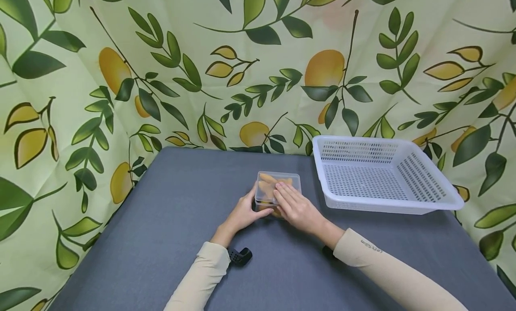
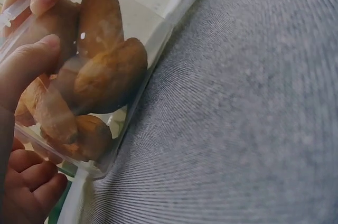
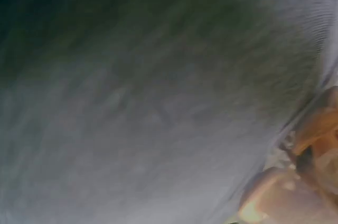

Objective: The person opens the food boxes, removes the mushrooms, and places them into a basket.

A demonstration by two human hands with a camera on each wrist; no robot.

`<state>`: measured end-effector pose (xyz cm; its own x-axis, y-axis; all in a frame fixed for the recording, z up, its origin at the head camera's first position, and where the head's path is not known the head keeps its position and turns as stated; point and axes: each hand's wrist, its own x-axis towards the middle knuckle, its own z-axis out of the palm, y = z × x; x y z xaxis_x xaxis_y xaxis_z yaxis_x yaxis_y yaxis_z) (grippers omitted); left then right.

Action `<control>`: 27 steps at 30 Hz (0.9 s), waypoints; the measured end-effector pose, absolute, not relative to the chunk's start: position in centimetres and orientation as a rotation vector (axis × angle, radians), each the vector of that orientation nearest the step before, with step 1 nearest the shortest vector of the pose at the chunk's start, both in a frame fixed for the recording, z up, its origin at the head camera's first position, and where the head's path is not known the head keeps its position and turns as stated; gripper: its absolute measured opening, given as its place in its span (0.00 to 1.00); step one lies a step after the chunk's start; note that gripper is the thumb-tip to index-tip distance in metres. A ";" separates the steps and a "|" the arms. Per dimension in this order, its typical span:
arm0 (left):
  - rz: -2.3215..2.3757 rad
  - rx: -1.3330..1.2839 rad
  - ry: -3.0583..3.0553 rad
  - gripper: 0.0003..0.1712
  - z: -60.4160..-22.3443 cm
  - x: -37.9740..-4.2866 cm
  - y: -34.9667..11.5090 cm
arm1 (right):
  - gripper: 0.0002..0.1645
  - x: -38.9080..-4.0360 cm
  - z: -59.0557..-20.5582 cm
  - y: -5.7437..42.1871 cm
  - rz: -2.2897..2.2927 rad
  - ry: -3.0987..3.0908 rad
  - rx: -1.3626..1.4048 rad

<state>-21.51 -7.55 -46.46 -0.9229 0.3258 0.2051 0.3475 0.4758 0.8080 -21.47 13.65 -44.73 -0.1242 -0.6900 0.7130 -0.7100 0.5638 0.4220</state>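
Lidded clear box (image 1: 263, 204) of brown pieces (image 2: 111, 73): mid-width, toward grey surface's (image 1: 161, 230) far edge. Left hand (image 1: 243, 213) grips its side, thumb nearside; right hand (image 1: 299, 209) rests near-straight fingers on top.

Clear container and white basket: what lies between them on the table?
Only bare grey tabletop: the head view shows a strip of it between the container and the basket.
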 end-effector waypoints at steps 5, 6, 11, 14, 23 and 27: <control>-1.509 -0.624 -2.625 0.55 -46.5 -21.6 -7.4 | 0.24 -20.7 -44.2 13.6 0.079 -1.902 1.088; -1.513 -0.624 -2.615 0.55 -46.5 -21.6 -7.4 | 0.24 -20.6 -44.0 13.6 0.083 -1.909 1.079; -1.600 -0.638 -2.562 0.54 -46.4 -21.5 -7.5 | 0.26 -20.2 -43.6 13.6 0.094 -1.939 1.040; -1.689 -0.653 -2.519 0.53 -46.3 -21.4 -7.7 | 0.27 -19.9 -43.3 13.8 0.116 -1.951 1.025; -1.753 -0.616 -2.515 0.42 -45.9 -20.9 -8.1 | 0.27 -18.6 -42.9 14.9 0.166 -1.990 0.992; -1.770 -0.606 -2.498 0.41 -45.9 -20.8 -8.0 | 0.27 -17.7 -42.9 15.5 0.226 -1.995 0.970</control>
<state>-20.77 -8.02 -45.86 -0.9243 0.2996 0.2363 0.3223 0.2813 0.9039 -17.71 15.55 -42.90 -0.3075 -0.5479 0.7780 -0.7077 0.6782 0.1979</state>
